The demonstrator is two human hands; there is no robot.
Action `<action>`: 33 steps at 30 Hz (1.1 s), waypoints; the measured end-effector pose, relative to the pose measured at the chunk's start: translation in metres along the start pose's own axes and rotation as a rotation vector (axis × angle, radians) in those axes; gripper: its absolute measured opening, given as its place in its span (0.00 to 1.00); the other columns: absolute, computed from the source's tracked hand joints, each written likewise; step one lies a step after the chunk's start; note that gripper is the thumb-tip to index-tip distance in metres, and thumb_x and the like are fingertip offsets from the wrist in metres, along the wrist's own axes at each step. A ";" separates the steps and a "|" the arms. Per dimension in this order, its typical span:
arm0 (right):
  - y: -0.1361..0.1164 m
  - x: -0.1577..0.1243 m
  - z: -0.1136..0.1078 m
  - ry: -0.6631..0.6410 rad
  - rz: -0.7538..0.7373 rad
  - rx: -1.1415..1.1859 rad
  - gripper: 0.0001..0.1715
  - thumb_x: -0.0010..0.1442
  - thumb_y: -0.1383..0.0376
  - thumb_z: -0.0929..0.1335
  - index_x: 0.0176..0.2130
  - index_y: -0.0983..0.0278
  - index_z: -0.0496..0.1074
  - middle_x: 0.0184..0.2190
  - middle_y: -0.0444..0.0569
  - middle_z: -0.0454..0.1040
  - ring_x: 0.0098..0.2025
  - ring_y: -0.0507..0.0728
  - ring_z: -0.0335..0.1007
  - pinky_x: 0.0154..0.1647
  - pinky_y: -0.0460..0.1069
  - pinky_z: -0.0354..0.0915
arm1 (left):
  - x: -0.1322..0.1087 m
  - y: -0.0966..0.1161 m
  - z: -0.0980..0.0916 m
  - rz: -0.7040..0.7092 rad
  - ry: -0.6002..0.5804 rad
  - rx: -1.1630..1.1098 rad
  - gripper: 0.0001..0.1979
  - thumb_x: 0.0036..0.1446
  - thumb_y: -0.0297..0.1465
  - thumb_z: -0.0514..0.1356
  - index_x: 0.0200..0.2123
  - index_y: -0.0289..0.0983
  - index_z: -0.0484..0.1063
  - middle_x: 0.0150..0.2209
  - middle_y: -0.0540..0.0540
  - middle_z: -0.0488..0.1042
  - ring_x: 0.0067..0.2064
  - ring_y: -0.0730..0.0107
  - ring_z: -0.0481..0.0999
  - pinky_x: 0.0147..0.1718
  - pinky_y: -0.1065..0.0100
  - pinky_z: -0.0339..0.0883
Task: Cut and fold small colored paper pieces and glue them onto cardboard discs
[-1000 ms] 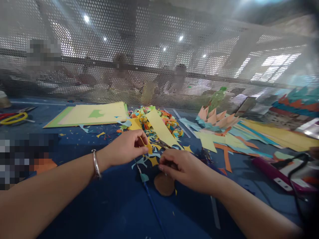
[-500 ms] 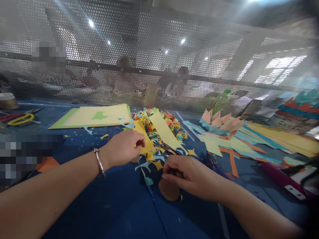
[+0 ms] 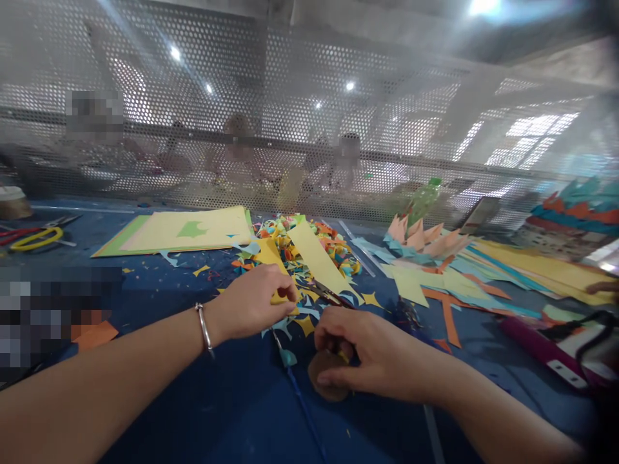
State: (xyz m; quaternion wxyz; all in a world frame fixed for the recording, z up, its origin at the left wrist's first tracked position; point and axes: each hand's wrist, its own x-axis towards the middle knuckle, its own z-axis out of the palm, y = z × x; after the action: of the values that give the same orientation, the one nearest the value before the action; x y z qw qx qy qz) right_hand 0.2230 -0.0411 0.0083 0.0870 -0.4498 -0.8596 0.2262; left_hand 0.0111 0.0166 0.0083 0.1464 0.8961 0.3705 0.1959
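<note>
My left hand (image 3: 264, 299), with a silver bangle at the wrist, hovers over the near side of the paper scraps. Its fingers are curled with thumb and fingertips close; whatever may be between them is too small to make out. My right hand (image 3: 360, 348) holds a round brown disc (image 3: 329, 375), thumb on its face and fingers curled behind its upper edge. Between the hands, a blue-handled tool (image 3: 304, 406) lies on the blue table, with a teal scrap (image 3: 288, 357) on it. Dark scissors (image 3: 331, 294) lie just beyond my right hand.
Stacked coloured sheets (image 3: 188, 229) lie at the back left, near yellow-handled scissors (image 3: 39, 240). A heap of curled scraps (image 3: 285, 241) is in the middle. Peach folded points (image 3: 425, 237), strips and a purple object (image 3: 541, 351) lie right. Another person's hand (image 3: 602, 287) shows at the right edge.
My left hand has moved slightly right and nearer. My right thumb has come down onto the brown disc's face. Another person's hand has appeared at the right edge.
</note>
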 end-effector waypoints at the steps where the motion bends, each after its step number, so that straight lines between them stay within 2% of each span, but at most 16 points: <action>1: 0.001 0.000 0.000 -0.006 0.008 0.007 0.12 0.50 0.61 0.72 0.33 0.62 0.68 0.31 0.43 0.69 0.29 0.51 0.62 0.27 0.44 0.56 | 0.000 0.000 -0.001 -0.001 -0.002 -0.012 0.08 0.54 0.33 0.57 0.31 0.38 0.75 0.33 0.46 0.73 0.35 0.65 0.71 0.33 0.66 0.62; 6: 0.003 0.000 -0.001 -0.027 0.036 0.042 0.08 0.53 0.62 0.70 0.31 0.63 0.67 0.29 0.43 0.68 0.27 0.50 0.62 0.24 0.44 0.55 | 0.003 -0.008 -0.007 -0.023 0.052 -0.036 0.09 0.55 0.31 0.54 0.31 0.37 0.75 0.32 0.46 0.75 0.32 0.68 0.71 0.33 0.66 0.62; 10: 0.003 0.002 -0.002 0.047 0.015 0.049 0.05 0.58 0.63 0.67 0.33 0.64 0.68 0.29 0.44 0.69 0.26 0.50 0.62 0.26 0.44 0.57 | 0.004 -0.023 -0.011 -0.059 0.118 0.088 0.11 0.53 0.26 0.52 0.33 0.38 0.75 0.34 0.45 0.75 0.34 0.66 0.71 0.33 0.66 0.61; 16: 0.007 0.002 -0.005 0.162 0.027 0.058 0.06 0.61 0.65 0.63 0.33 0.63 0.68 0.24 0.42 0.67 0.24 0.50 0.60 0.25 0.44 0.55 | 0.004 -0.043 -0.014 -0.098 0.085 0.141 0.11 0.51 0.26 0.52 0.30 0.37 0.74 0.32 0.45 0.75 0.33 0.65 0.72 0.30 0.67 0.59; 19: 0.010 0.001 -0.008 0.199 0.046 0.045 0.07 0.61 0.64 0.62 0.33 0.63 0.68 0.24 0.42 0.67 0.24 0.50 0.60 0.24 0.44 0.54 | 0.005 -0.040 -0.012 -0.095 0.102 0.140 0.11 0.53 0.26 0.51 0.30 0.37 0.74 0.30 0.45 0.74 0.32 0.65 0.71 0.30 0.66 0.58; 23: 0.013 0.000 -0.010 0.228 0.085 0.039 0.07 0.62 0.63 0.62 0.34 0.62 0.68 0.24 0.41 0.67 0.24 0.50 0.58 0.24 0.44 0.54 | 0.004 -0.020 -0.009 -0.049 0.150 0.107 0.09 0.55 0.27 0.52 0.33 0.37 0.72 0.31 0.46 0.74 0.33 0.66 0.71 0.32 0.66 0.60; 26: 0.013 -0.001 -0.011 0.239 0.090 0.045 0.08 0.62 0.62 0.62 0.34 0.62 0.69 0.23 0.41 0.67 0.23 0.50 0.58 0.23 0.44 0.54 | 0.005 -0.011 -0.014 0.002 0.262 0.091 0.08 0.55 0.26 0.52 0.35 0.38 0.71 0.34 0.46 0.74 0.37 0.65 0.71 0.37 0.65 0.62; 28: 0.012 -0.001 -0.011 0.242 0.071 0.051 0.09 0.61 0.62 0.63 0.34 0.63 0.69 0.22 0.41 0.67 0.23 0.49 0.58 0.23 0.44 0.54 | 0.006 -0.015 -0.020 -0.005 0.363 0.098 0.09 0.56 0.24 0.52 0.38 0.38 0.69 0.37 0.45 0.73 0.39 0.65 0.71 0.39 0.65 0.63; 29: 0.011 -0.002 -0.010 0.239 0.056 0.052 0.09 0.62 0.62 0.63 0.34 0.63 0.69 0.23 0.41 0.67 0.23 0.49 0.58 0.23 0.44 0.54 | 0.007 -0.020 -0.023 -0.036 0.399 0.106 0.09 0.55 0.25 0.52 0.38 0.38 0.69 0.37 0.45 0.73 0.38 0.66 0.71 0.37 0.66 0.63; 31: 0.009 -0.003 -0.009 0.222 0.019 0.058 0.10 0.62 0.61 0.63 0.34 0.63 0.69 0.23 0.42 0.68 0.23 0.49 0.59 0.23 0.44 0.55 | 0.009 -0.033 -0.029 -0.109 0.370 0.119 0.09 0.55 0.26 0.53 0.38 0.38 0.70 0.36 0.45 0.74 0.35 0.67 0.72 0.35 0.66 0.64; 33: 0.007 -0.004 -0.007 0.198 -0.017 0.062 0.11 0.62 0.61 0.62 0.34 0.63 0.69 0.25 0.43 0.69 0.24 0.49 0.60 0.24 0.44 0.56 | 0.010 -0.046 -0.032 -0.153 0.260 0.126 0.07 0.53 0.28 0.54 0.34 0.37 0.72 0.33 0.45 0.76 0.33 0.66 0.73 0.33 0.66 0.64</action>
State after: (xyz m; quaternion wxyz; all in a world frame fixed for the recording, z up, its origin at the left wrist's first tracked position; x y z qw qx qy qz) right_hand 0.2325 -0.0386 0.0117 0.1872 -0.4599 -0.8432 0.2062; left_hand -0.0252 0.0586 0.0196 0.0550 0.8396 0.4652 0.2749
